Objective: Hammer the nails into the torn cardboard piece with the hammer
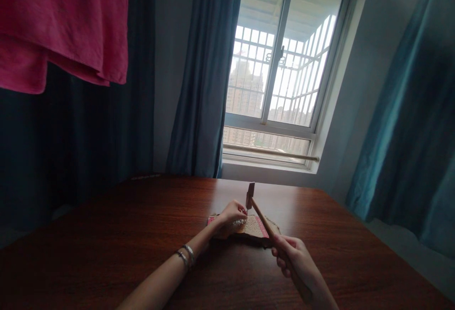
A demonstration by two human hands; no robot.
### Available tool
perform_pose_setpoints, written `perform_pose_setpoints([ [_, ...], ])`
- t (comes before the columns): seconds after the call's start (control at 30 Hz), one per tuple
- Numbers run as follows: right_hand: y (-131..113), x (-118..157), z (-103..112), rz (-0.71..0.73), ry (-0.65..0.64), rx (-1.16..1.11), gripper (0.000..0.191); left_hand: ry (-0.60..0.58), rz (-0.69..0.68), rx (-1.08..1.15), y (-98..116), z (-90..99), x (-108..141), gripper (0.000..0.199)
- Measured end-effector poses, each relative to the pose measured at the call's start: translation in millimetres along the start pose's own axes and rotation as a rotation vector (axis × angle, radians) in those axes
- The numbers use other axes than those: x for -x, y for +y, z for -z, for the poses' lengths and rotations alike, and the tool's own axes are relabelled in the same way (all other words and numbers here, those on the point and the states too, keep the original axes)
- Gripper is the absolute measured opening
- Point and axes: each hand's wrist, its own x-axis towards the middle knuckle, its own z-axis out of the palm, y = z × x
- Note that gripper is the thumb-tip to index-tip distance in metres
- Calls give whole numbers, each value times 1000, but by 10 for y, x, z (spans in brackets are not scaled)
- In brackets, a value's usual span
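Observation:
A hammer with a wooden handle [262, 217] is in my right hand [293, 255], whose fingers are wrapped round the lower handle. The hammer's dark head [250, 196] is raised just above the fingertips of my left hand [233, 212]. Those fingertips are pinched round a thin, nail-like piece [247, 213] that stands upright under the hammer head. Beneath them lies a piece of cardboard [255, 226] with pink strips and many small marks or holes. My left hand hides part of its left side.
The brown wooden table [142, 234] extends all round the cardboard. Behind it are a barred window [273, 63] and a blue curtain [199, 77]. A pink cloth [71, 21] hangs at the upper left, and another curtain [401, 111] hangs at the right.

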Motion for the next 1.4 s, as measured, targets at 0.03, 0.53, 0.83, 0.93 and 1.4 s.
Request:
perform_pose_setpoints([
  [0.03, 4, -2, 2, 0, -8, 6, 47, -3, -1, 2, 1, 2, 2, 24],
  [0.53, 1, -20, -8, -8, 0, -6, 46, -20, -25, 37, -87, 11, -25, 25],
  [0.83, 35, -54, -12, 0, -19, 6, 48, -17, 4, 71, -140, -28, -59, 25],
  [0.93, 42, -50, -17, 3, -7, 7, 48, -12, -15, 74, -161, -36, -66, 23],
  [1.4, 19, 24, -48, -26, -5, 11, 46, -11, 11, 35, -51, 2, -8, 24],
])
